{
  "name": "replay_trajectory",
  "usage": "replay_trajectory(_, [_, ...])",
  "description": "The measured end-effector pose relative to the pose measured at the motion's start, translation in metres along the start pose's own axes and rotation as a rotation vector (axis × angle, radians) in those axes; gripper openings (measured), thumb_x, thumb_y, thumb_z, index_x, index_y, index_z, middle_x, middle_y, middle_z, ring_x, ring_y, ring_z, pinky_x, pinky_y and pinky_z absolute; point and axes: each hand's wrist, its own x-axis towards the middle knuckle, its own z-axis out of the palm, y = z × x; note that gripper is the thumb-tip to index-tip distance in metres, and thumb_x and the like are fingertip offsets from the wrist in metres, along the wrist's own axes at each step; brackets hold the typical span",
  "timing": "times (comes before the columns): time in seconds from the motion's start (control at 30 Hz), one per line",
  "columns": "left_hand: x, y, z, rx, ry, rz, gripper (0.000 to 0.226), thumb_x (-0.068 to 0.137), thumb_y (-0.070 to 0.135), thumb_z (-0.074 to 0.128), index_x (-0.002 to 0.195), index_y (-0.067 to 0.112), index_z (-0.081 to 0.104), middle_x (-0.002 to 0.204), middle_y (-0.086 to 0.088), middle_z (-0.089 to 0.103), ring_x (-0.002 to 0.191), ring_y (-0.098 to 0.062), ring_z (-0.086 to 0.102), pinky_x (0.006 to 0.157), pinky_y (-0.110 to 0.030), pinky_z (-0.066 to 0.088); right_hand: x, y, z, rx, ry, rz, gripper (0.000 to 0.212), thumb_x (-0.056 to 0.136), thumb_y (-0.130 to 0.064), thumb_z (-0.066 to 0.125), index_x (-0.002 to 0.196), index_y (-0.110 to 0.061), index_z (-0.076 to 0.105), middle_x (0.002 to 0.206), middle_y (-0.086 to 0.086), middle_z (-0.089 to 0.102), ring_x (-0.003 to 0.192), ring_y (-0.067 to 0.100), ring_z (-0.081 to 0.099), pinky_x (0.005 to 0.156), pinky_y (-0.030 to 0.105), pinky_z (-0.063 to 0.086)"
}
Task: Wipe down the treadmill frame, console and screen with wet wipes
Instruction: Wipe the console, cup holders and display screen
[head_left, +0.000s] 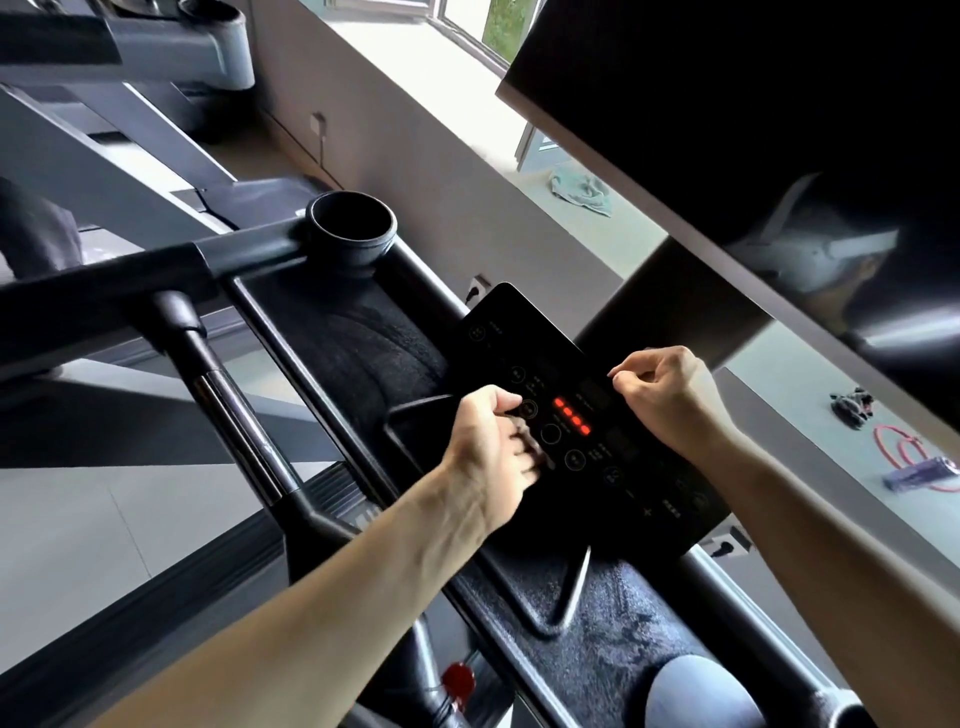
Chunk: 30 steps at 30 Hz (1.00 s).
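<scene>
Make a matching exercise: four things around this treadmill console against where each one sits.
1 round dark cup holder
2 crumpled teal cloth
3 red looped cord
4 row of red lights

a on the glossy black control panel
b on the pale floor, far right
c at the grey handlebar end
d lying near the window

Pairs: 1-c, 2-d, 3-b, 4-a.

Only one view exists: a wide-angle camera worn on the person's head. It faces forward and down, and it is rolled sideways, so the black glossy console panel (587, 415) runs slantwise through the middle of the frame, very near. The large dark screen (753, 104) fills the upper right.
</scene>
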Motion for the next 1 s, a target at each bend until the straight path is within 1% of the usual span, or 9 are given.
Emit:
replay_trajectory(0.13, [-0.004,0.01,-0.01,0.01,-0.129,-0.025,0.06,0.092,0.065,0.044,0.108,0.008,0.05,0.099,-0.011,0.056,0.111,-0.027,0.051,0.106,-0.04,0.039,-0.001,-0.001,0.0,-0.001,0.005,-0.002,0.019,0.086,-0.018,0.062,0.074,-0.024,0.076,0.051,-0.016,0.062,0.042,0.002,0.051,0.049,0.018,0.042])
replay_trajectory(0.2, [0.004,0.031,-0.015,-0.002,-0.093,0.089,0.07,0.091,0.075,0.041,0.111,0.01,0.057,0.091,-0.008,0.062,0.102,-0.025,0.06,0.092,-0.038,0.046,-0.002,-0.001,0.0,-0.004,0.001,-0.002,0.019,0.086,-0.018,0.062,0.074,-0.023,0.076,0.054,-0.011,0.064,0.044,0.003,0.052,0.05,0.019,0.044])
replay_trajectory(0.33, [0.023,0.077,-0.028,-0.059,-0.017,0.294,0.065,0.082,0.084,0.041,0.083,0.019,0.048,0.079,-0.006,0.047,0.071,-0.022,0.052,0.07,-0.034,0.042,-0.003,-0.001,0.0,0.0,-0.001,0.007,0.018,0.087,-0.017,0.062,0.075,-0.02,0.076,0.046,-0.015,0.056,0.041,0.003,0.049,0.052,0.021,0.043])
replay_trajectory(0.47, [0.029,0.064,-0.024,-0.017,0.019,0.374,0.07,0.084,0.08,0.045,0.102,0.013,0.051,0.097,-0.01,0.052,0.095,-0.027,0.052,0.079,-0.034,0.044,-0.003,-0.001,0.0,-0.006,-0.008,0.001,0.017,0.087,-0.016,0.063,0.078,-0.02,0.077,0.045,-0.023,0.055,0.043,-0.001,0.052,0.055,0.021,0.039])
replay_trajectory(0.6, [0.012,0.016,-0.009,-0.032,-0.078,0.204,0.079,0.094,0.073,0.043,0.129,0.004,0.061,0.121,-0.009,0.067,0.115,-0.023,0.063,0.104,-0.034,0.047,-0.001,0.0,0.001,-0.022,-0.002,-0.008,0.017,0.088,-0.017,0.063,0.079,-0.021,0.077,0.048,-0.027,0.056,0.047,-0.004,0.055,0.055,0.02,0.04])
replay_trajectory(0.8, [-0.015,-0.001,-0.004,0.059,-0.224,0.0,0.106,0.093,0.079,0.032,0.153,-0.008,0.031,0.153,-0.024,0.043,0.146,-0.035,0.038,0.121,-0.044,0.026,0.0,0.0,0.001,-0.044,0.002,0.004,0.017,0.088,-0.021,0.063,0.082,-0.025,0.078,0.049,-0.022,0.059,0.049,-0.002,0.056,0.05,0.013,0.038])
replay_trajectory(0.87, [-0.013,0.026,-0.011,0.065,-0.158,0.075,0.102,0.091,0.082,0.034,0.146,-0.003,0.046,0.147,-0.025,0.05,0.14,-0.036,0.045,0.118,-0.044,0.034,-0.001,0.001,0.001,-0.039,-0.012,0.006,0.017,0.089,-0.021,0.063,0.087,-0.027,0.079,0.067,-0.017,0.068,0.056,0.0,0.059,0.053,0.012,0.039])
replay_trajectory(0.93, [-0.002,0.055,-0.02,0.025,-0.112,0.178,0.075,0.089,0.084,0.036,0.104,0.016,0.064,0.123,-0.015,0.063,0.122,-0.033,0.058,0.109,-0.044,0.045,-0.002,0.004,0.002,-0.042,-0.031,0.004,0.018,0.091,-0.021,0.062,0.093,-0.028,0.079,0.092,-0.015,0.071,0.073,0.0,0.063,0.061,0.013,0.041])
replay_trajectory(1.0, [0.01,0.071,-0.025,0.002,-0.044,0.231,0.059,0.089,0.083,0.037,0.072,0.027,0.038,0.097,-0.009,0.057,0.102,-0.029,0.058,0.104,-0.041,0.048,-0.001,0.005,0.0,-0.047,-0.073,0.011,0.019,0.093,-0.02,0.061,0.097,-0.025,0.079,0.1,-0.015,0.067,0.081,0.002,0.062,0.067,0.014,0.042])
